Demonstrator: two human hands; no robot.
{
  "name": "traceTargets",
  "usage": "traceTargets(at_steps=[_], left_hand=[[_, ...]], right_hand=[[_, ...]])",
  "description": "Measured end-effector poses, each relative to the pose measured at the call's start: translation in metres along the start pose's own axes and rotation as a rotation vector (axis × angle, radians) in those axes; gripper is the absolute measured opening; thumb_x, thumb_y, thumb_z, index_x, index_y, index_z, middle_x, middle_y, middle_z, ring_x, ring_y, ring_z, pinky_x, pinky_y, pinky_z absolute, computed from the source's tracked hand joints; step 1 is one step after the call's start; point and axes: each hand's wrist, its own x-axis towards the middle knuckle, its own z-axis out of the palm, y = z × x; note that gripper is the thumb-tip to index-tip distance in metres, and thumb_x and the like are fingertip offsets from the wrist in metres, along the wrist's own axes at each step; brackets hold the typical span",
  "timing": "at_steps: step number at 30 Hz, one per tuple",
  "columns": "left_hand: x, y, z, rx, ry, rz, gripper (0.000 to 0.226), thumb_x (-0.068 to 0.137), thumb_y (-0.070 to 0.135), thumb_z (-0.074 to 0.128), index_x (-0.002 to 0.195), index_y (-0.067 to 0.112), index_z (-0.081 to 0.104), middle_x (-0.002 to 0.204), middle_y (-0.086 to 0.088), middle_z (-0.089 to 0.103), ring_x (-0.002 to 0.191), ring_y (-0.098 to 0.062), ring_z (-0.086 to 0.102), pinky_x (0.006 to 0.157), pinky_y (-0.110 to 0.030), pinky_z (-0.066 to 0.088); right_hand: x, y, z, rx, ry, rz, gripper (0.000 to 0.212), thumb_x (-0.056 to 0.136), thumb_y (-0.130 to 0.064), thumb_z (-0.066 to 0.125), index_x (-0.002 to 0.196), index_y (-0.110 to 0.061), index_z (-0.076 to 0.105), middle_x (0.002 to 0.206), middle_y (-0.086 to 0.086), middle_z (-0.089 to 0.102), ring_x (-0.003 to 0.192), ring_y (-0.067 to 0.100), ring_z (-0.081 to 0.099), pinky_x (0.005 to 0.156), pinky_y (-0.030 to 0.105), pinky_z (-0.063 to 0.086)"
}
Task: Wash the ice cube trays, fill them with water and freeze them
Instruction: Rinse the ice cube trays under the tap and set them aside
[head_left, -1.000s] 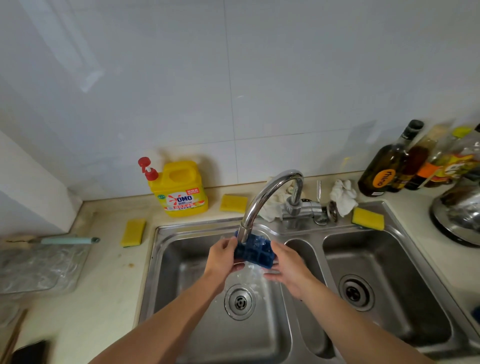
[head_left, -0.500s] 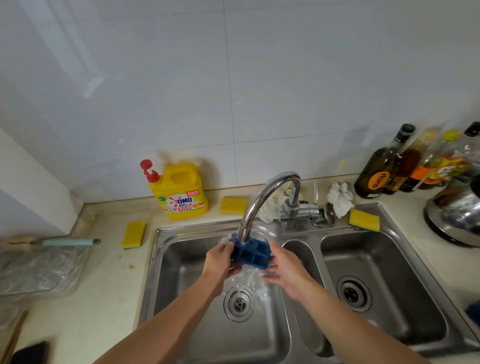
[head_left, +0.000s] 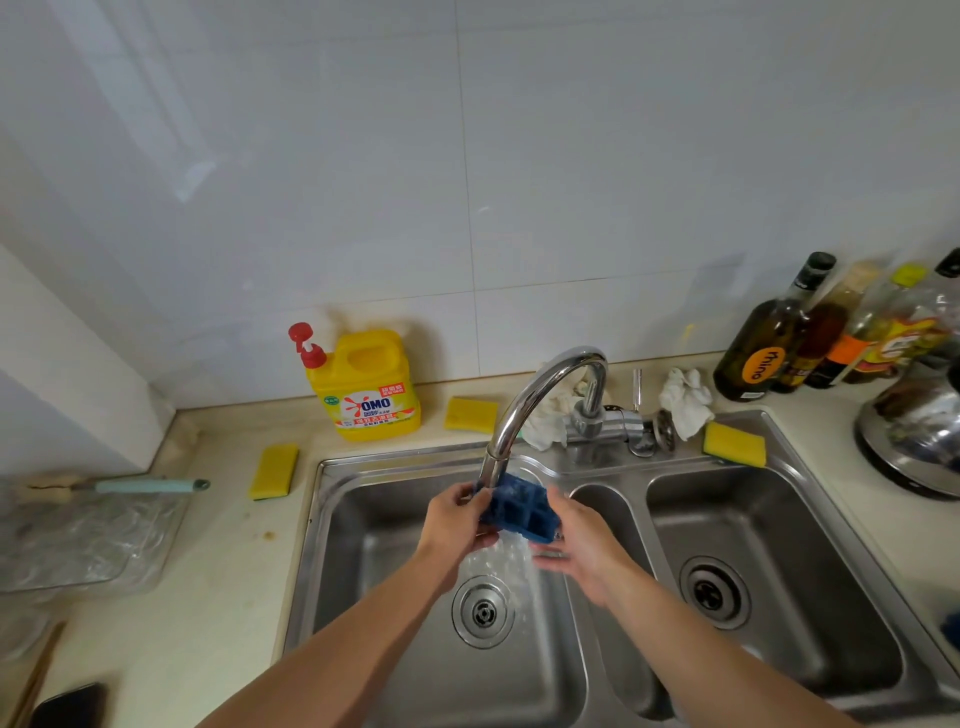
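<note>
Blue ice cube tray (head_left: 519, 512) tilted under running faucet (head_left: 540, 384), over left basin of sink (head_left: 358, 525); left hand (head_left: 454, 525) grips its left end, right hand (head_left: 582, 545) pinches right end

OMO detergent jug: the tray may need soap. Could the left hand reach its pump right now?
Probably, once freed: the left hand grips the blue tray. Nothing stands between it and the detergent jug behind the sink.

blue ice cube tray (head_left: 521, 512), tilted, wet, under faucet (head_left: 524, 405)
</note>
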Motion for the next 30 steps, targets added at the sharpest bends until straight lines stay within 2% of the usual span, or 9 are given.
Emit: traceTargets(at_steps=[3,7,10,14,16,20,23,26,30], left_hand=[[0.003,0.0,-0.003,-0.041,0.072,-0.037,0.019,0.103,0.028,0.055,0.107,0.015,0.068,0.093,-0.01,0.073,0.07,-0.02,0.075,0.061,-0.029,0.059],[0.004,0.002,-0.006,-0.073,0.125,-0.049,0.022,0.103,0.032,0.056,0.102,0.014,0.068,0.091,-0.01,0.074,0.063,-0.017,0.074,0.055,-0.027,0.057],[0.003,0.0,-0.004,-0.076,0.068,-0.04,0.022,0.103,0.03,0.055,0.104,0.014,0.069,0.092,-0.01,0.076,0.069,-0.018,0.076,0.058,-0.028,0.057],[0.002,-0.005,0.003,-0.146,-0.058,-0.059,0.022,0.105,0.024,0.052,0.109,0.01,0.069,0.1,-0.014,0.076,0.085,-0.025,0.076,0.067,-0.032,0.06],[0.001,-0.009,0.006,-0.178,-0.128,-0.065,0.023,0.105,0.023,0.052,0.111,0.008,0.068,0.1,-0.015,0.076,0.088,-0.027,0.076,0.073,-0.035,0.061],[0.003,-0.017,0.011,-0.095,-0.166,-0.102,0.021,0.105,0.018,0.05,0.111,0.01,0.069,0.103,-0.016,0.075,0.092,-0.028,0.074,0.07,-0.031,0.059],[0.006,-0.026,0.015,0.127,-0.144,-0.13,0.02,0.104,0.017,0.051,0.112,0.015,0.07,0.103,-0.014,0.073,0.081,-0.021,0.068,0.06,-0.024,0.052],[0.008,-0.035,0.022,0.242,-0.201,-0.148,0.022,0.104,0.019,0.05,0.116,0.015,0.068,0.105,-0.014,0.071,0.076,-0.018,0.059,0.065,-0.028,0.051],[0.001,-0.037,0.043,0.261,-0.239,-0.172,0.021,0.106,0.019,0.048,0.114,0.011,0.066,0.106,-0.017,0.071,0.079,-0.022,0.066,0.065,-0.029,0.054]], right_hand=[[0.0,-0.001,0.004,-0.026,-0.035,-0.026,0.026,0.106,-0.048,0.045,0.117,-0.029,0.06,0.115,0.009,0.071,0.102,0.026,0.071,0.078,0.038,0.062],[0.002,0.002,0.005,-0.018,-0.048,-0.013,0.037,0.107,-0.048,0.043,0.122,-0.018,0.061,0.109,0.013,0.074,0.094,0.029,0.075,0.077,0.04,0.063],[0.003,0.007,-0.001,0.028,-0.03,0.031,0.046,0.106,-0.052,0.043,0.123,-0.013,0.062,0.104,0.018,0.076,0.079,0.031,0.076,0.067,0.039,0.062],[0.002,0.01,-0.01,0.035,-0.088,0.124,0.069,0.098,-0.068,0.042,0.119,-0.007,0.065,0.099,0.024,0.076,0.074,0.036,0.074,0.062,0.037,0.06],[0.001,0.012,-0.014,0.044,-0.117,0.148,0.074,0.097,-0.072,0.041,0.119,-0.006,0.066,0.096,0.024,0.076,0.07,0.035,0.072,0.06,0.035,0.059],[-0.002,0.019,-0.023,0.052,-0.062,0.112,0.064,0.098,-0.064,0.048,0.118,-0.006,0.063,0.09,0.021,0.07,0.063,0.028,0.067,0.058,0.034,0.056],[-0.004,0.028,-0.031,0.028,0.01,0.077,0.051,0.098,-0.056,0.056,0.114,-0.008,0.065,0.09,0.017,0.069,0.061,0.024,0.066,0.058,0.033,0.057],[-0.008,0.034,-0.044,0.01,0.068,0.039,0.041,0.098,-0.051,0.06,0.11,-0.013,0.069,0.089,0.016,0.07,0.06,0.023,0.065,0.059,0.034,0.056],[-0.012,0.036,-0.066,-0.039,0.141,-0.02,0.032,0.099,-0.046,0.06,0.108,-0.017,0.068,0.088,0.014,0.072,0.057,0.023,0.066,0.055,0.033,0.055]])
